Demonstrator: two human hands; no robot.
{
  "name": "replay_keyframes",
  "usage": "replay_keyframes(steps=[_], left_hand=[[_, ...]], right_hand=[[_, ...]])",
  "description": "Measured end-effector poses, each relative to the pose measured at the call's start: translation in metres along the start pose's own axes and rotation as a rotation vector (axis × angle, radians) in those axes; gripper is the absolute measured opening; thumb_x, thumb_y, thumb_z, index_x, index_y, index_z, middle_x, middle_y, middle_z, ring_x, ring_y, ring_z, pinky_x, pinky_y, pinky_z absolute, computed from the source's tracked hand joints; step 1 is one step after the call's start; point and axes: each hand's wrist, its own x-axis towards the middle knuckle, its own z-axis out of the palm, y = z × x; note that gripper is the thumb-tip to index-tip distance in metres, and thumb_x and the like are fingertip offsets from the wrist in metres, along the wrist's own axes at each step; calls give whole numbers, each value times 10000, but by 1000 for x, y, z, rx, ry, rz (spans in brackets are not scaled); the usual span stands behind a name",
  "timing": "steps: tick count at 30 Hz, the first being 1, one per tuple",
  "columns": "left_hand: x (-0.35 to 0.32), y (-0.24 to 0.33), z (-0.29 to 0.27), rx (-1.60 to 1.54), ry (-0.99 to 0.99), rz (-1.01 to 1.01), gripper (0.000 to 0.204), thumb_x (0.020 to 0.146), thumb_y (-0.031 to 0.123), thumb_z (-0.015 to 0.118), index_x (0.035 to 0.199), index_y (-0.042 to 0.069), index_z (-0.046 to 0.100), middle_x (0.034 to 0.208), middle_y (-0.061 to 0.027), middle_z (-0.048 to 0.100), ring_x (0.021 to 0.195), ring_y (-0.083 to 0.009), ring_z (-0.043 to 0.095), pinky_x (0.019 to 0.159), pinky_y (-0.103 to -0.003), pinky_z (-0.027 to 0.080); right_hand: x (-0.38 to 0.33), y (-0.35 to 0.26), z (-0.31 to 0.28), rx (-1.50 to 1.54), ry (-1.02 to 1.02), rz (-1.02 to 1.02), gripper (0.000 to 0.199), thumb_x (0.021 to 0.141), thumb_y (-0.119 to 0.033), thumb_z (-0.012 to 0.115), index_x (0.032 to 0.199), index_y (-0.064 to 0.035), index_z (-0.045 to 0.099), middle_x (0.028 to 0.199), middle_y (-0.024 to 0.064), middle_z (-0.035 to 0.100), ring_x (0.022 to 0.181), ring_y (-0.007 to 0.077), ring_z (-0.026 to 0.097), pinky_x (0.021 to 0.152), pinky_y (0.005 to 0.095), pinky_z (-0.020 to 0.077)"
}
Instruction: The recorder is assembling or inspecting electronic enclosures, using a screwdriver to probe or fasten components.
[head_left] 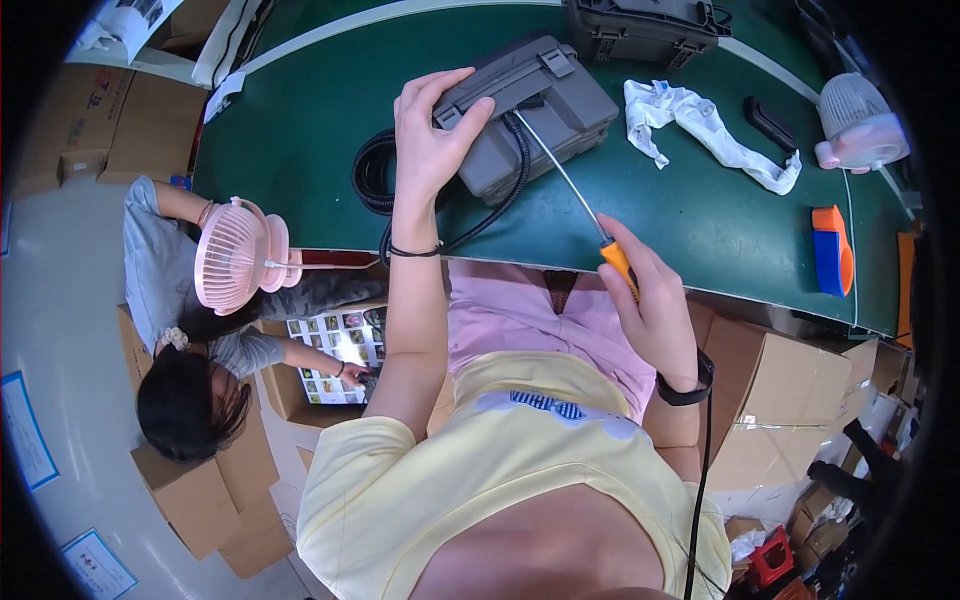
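A dark grey hard plastic case (585, 108) with a latch lies tilted on the green worktable (290, 130). My left hand (432, 135) grips its lid at the left edge, thumb and fingers spread over the corner. In my right hand (650, 305) is a screwdriver (618, 268) with an orange and black handle. Its long metal shaft runs up to the case's front, where the tip meets the spot at which a black corrugated hose (524, 165) joins it. Part of that hose is coiled left of the case, behind my left wrist. Exactly what the tip touches is too small to tell.
Behind stands another dark case (645, 28). To the right lie crumpled white wrapping (685, 112), a black handle-shaped piece (768, 122), a white-pink fan (858, 125) and an orange-blue tape dispenser (832, 252). A pink fan (230, 258) and a co-worker (190, 400) reaching into a carton are left.
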Motion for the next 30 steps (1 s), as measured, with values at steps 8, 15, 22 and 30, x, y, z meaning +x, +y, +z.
replay_keyframes(steps=[8,15,22,30], left_hand=[[1,-1,2,-6,10,-5,409,762,277,811,1129,109,746,1174,-107,632,1144,-300,525,994,-404,443],[0,1,5,-7,42,-50,393,754,275,812,1107,112,756,1172,-102,642,1143,-293,533,997,-403,442],[0,1,6,-21,49,-63,389,757,283,805,1104,114,758,1179,-97,644,1154,-291,527,1007,-403,434],[-1,1,6,-32,56,-60,389,763,290,797,1109,117,757,1179,-102,640,1155,-293,526,1001,-407,439]], right_hand=[[-4,1,-1,1360,-276,767,487,1049,-181,494,1514,-82,392,901,19,494,578,50,406,450,197,329],[-4,5,0,1573,-287,760,511,1038,-152,490,1525,-61,365,944,40,512,564,48,420,437,188,317],[-15,-19,-1,198,-67,265,503,925,-4,595,1412,-84,498,971,169,684,699,266,672,599,324,513],[-15,-39,-5,-269,11,26,444,873,-15,660,1306,-98,615,1007,101,697,705,258,683,574,343,535]])
